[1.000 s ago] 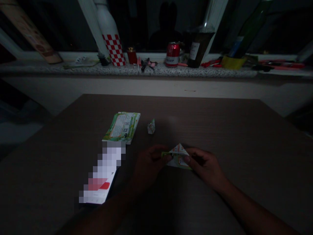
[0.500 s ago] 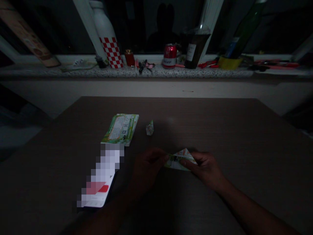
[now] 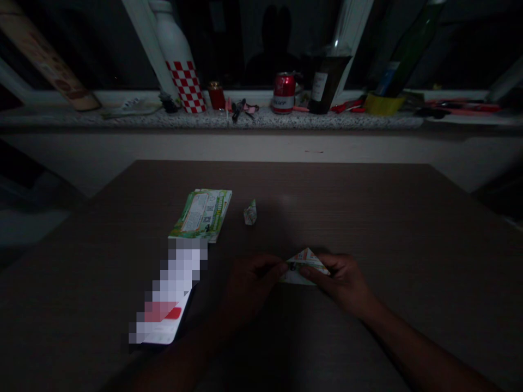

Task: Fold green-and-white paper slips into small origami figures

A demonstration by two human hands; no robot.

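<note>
A small folded sheet of printed paper (image 3: 308,258), white with green and orange print, is held between my two hands over the table. Its top edge rises to a point. My left hand (image 3: 257,277) pinches the paper's left end between thumb and fingers. On the other side, my right hand (image 3: 345,277) grips the right end, thumb lying across the front and fingers behind. Beyond my left hand stands a little folded paper piece (image 3: 250,213). Left of it lies a stack of green printed leaflets (image 3: 201,215).
A phone (image 3: 165,326) with a lit, partly blurred screen lies on the dark wooden table (image 3: 347,201), left of my hands. Along the granite windowsill (image 3: 261,121) stand a red-checked white bottle (image 3: 188,81), a red can (image 3: 284,92), a dark cup (image 3: 324,87) and a green bottle (image 3: 412,49).
My left hand has shifted slightly right along the paper, its fingertips closer to my right thumb. The paper's left flap now lies folded in more. My right hand has barely moved.
</note>
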